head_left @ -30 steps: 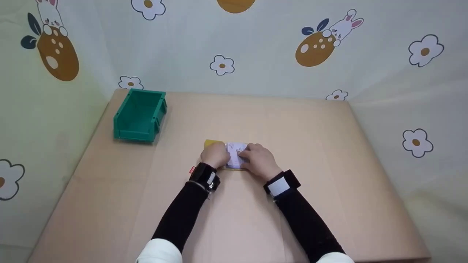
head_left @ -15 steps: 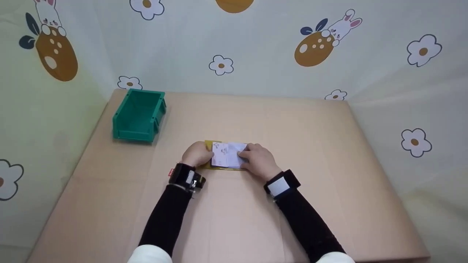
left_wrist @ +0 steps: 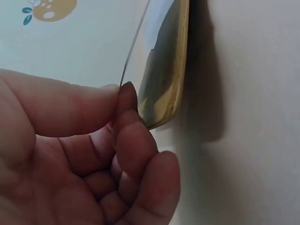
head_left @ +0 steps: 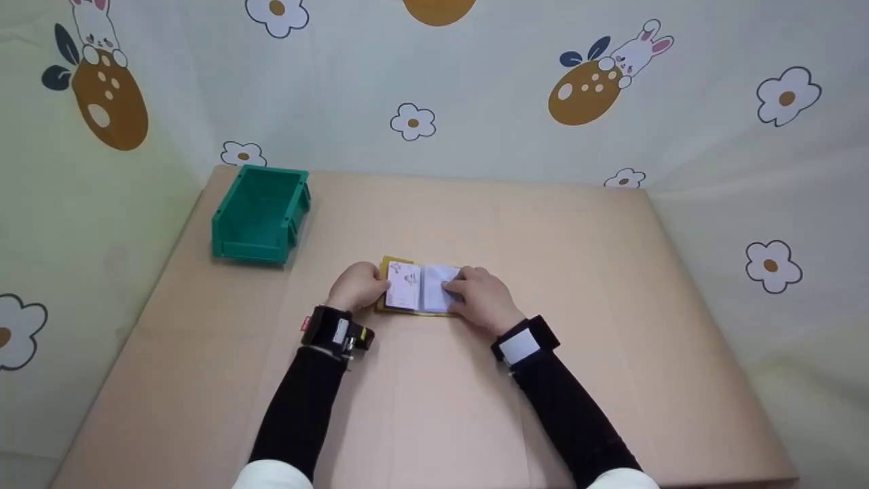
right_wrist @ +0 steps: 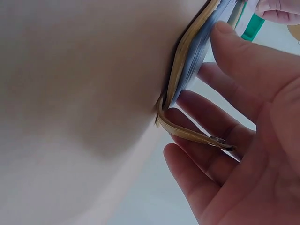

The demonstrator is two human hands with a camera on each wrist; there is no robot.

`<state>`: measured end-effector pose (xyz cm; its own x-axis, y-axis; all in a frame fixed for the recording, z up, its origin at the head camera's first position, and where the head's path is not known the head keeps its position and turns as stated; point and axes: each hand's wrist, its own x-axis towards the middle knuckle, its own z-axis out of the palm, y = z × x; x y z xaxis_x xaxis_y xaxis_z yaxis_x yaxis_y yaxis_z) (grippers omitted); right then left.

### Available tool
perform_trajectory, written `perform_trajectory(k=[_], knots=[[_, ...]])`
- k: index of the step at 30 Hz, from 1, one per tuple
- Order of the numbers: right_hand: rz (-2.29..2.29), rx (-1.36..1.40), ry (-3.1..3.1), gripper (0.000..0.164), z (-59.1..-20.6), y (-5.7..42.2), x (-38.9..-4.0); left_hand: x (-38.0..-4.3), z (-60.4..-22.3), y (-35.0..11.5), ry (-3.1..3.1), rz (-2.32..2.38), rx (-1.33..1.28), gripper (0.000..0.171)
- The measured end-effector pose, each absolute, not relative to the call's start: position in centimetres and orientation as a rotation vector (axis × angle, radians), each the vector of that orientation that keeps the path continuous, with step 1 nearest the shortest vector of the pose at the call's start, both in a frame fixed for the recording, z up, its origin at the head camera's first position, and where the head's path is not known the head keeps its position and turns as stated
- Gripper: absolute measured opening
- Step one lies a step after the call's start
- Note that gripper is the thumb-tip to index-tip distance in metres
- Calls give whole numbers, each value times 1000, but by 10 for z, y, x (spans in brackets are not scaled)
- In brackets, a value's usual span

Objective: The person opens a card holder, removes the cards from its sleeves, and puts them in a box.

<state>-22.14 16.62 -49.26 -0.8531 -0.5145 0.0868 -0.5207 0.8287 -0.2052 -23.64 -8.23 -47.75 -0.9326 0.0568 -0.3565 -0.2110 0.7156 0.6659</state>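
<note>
A small yellow card holder [head_left: 388, 310] lies open on the table, its white pages spread. Its left page [head_left: 404, 285] has a printed pattern, while the right side [head_left: 434, 288] is plain white. My left hand [head_left: 356, 285] pinches the outer edge of the left page between thumb and fingers; in the left wrist view that page [left_wrist: 134, 42] is a thin sheet raised off the yellow cover [left_wrist: 174, 93]. With the thumb on the pages and fingers beneath, my right hand [head_left: 485, 299] grips the right side. In the right wrist view a strap [right_wrist: 187, 134] with a metal snap lies across its fingers.
A green plastic bin [head_left: 254, 251] stands at the table's back left. The brown table [head_left: 543, 238] is backed by a white curtain [head_left: 489, 95] printed with flowers and rabbits. Black wrist bands [head_left: 526, 343] are worn on both arms.
My left hand has moved left from the middle of the card holder, drawing the page over and uncovering the printed left side. My right hand stays in place.
</note>
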Motion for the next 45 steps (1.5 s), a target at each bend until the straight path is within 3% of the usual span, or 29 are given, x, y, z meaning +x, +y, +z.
perform_trajectory(k=[6, 15, 19, 26, 33, 39, 45], knots=[[528, 745, -3000, 37, -486, 169, -223, -229, -460, -74, 2596, 1133, -102, 20], [1470, 387, -2875, 25, -460, 165, -223, -219, -440, -53, 2607, 1309, 58, 18], [1690, 268, -2863, 21, -458, 164, -223, -218, -442, -47, 2596, 1355, 102, 19], [1757, 205, -2844, 20, -459, 161, -223, -218, -444, -44, 2567, 1396, 89, 34], [1845, 116, -2767, 19, -454, 157, -224, -215, -444, -43, 2569, 1510, 33, 20], [1809, 145, -2727, 19, -450, 156, -226, -214, -439, -44, 2572, 1588, 31, 19], [1435, 276, -2695, 19, -452, 169, -227, -220, -428, -87, 2543, 1569, -63, 20]])
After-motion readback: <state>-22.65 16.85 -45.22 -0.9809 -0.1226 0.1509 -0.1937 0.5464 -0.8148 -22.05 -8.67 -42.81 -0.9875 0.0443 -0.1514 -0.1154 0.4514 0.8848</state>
